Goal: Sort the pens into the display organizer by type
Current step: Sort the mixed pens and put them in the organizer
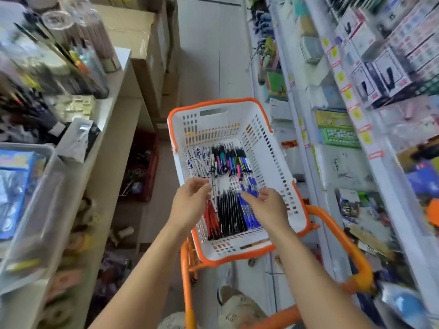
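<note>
Reaching both hands over pens (pixel 231 210) in basket (pixel 280 162), shelves (pixel 344 103) alongside.

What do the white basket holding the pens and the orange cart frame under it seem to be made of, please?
The basket looks like moulded plastic: matte white walls pierced by regular slots, with an orange rim. The cart frame looks like metal tubing with a glossy orange coat, judging by its round bent bars, though plastic sleeving cannot be ruled out. The pens look plastic-bodied.
</note>
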